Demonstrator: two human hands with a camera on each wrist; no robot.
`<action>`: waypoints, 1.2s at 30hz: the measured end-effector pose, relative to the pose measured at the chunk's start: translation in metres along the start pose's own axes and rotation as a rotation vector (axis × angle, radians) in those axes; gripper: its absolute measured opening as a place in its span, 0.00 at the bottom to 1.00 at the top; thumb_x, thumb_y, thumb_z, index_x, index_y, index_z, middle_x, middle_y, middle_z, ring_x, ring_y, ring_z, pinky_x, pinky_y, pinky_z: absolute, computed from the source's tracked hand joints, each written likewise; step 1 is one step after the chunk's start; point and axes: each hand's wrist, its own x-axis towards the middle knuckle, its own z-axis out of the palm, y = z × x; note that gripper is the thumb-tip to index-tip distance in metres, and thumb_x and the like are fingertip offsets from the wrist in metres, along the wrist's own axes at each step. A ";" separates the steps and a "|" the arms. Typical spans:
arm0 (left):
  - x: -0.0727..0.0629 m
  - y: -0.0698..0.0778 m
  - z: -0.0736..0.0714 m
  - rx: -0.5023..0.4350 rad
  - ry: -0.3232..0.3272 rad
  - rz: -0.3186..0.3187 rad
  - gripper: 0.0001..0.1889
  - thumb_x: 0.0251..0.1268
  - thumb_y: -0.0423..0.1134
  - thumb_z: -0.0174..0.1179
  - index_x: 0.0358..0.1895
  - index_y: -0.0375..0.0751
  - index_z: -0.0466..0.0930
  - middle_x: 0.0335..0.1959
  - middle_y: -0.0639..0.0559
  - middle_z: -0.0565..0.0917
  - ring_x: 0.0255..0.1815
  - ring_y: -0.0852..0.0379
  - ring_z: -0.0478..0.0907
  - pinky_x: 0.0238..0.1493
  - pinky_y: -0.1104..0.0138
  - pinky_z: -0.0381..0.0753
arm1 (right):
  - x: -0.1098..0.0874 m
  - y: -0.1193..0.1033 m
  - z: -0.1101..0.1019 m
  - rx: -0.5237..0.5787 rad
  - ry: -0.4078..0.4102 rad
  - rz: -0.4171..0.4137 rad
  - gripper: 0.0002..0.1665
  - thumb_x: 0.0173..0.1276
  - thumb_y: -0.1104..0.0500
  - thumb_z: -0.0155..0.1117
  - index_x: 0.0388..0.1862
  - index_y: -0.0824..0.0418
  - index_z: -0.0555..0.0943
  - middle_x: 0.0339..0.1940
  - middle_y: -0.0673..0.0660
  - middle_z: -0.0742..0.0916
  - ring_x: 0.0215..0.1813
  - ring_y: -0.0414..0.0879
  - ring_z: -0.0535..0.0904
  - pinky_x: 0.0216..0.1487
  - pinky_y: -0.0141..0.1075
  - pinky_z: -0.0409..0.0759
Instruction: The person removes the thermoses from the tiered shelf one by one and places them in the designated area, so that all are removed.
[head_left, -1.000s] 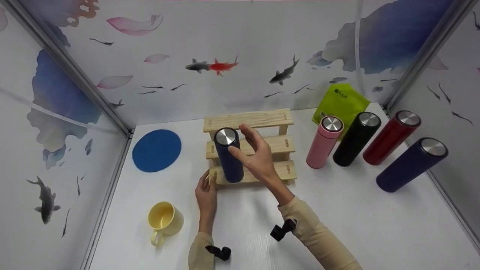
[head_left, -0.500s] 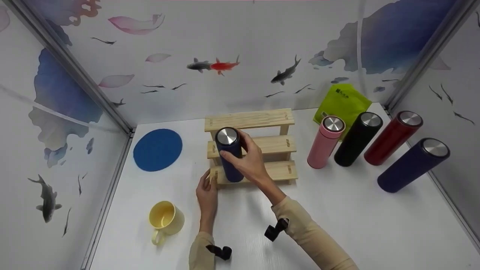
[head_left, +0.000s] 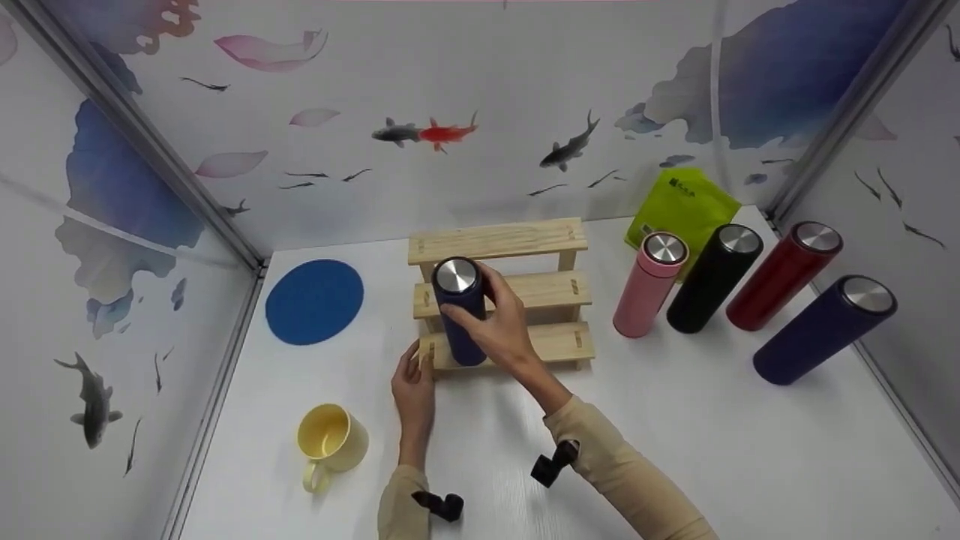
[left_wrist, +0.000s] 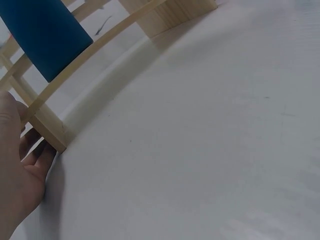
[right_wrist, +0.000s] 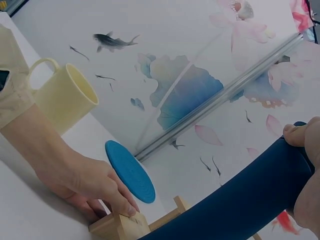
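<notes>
A dark blue thermos flask (head_left: 465, 330) with a steel lid stands upright on the lowest step of a three-tier wooden rack (head_left: 547, 343). My right hand (head_left: 499, 319) grips its upper part, thumb on the near side and fingers round behind, partly hidden by the flask. In the right wrist view the thumb and fingers (right_wrist: 305, 145) wrap the flask's top end. My left hand (head_left: 413, 390) holds the rack's front left corner; the left wrist view shows its fingers (left_wrist: 45, 155) curled behind the rack's leg.
Pink (head_left: 645, 292), black (head_left: 709, 285), red (head_left: 780, 281) and blue (head_left: 821, 330) flasks stand to the right, before a lime green bag (head_left: 679, 202). To the left are a round blue mat (head_left: 315, 301) and a yellow mug (head_left: 345, 442). Painted panels (head_left: 502, 75) enclose the table.
My right hand, spread beside the flask a second ago, has moved left and closed round it. The flask's top has shifted very slightly. My left hand has stayed at the rack's corner.
</notes>
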 end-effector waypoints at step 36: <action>0.000 0.000 0.001 -0.013 -0.018 -0.011 0.22 0.77 0.36 0.56 0.70 0.41 0.73 0.64 0.38 0.81 0.62 0.49 0.81 0.47 0.73 0.84 | -0.021 -0.002 -0.057 -0.014 0.211 -0.095 0.40 0.59 0.66 0.77 0.70 0.67 0.71 0.63 0.63 0.82 0.66 0.53 0.79 0.70 0.40 0.75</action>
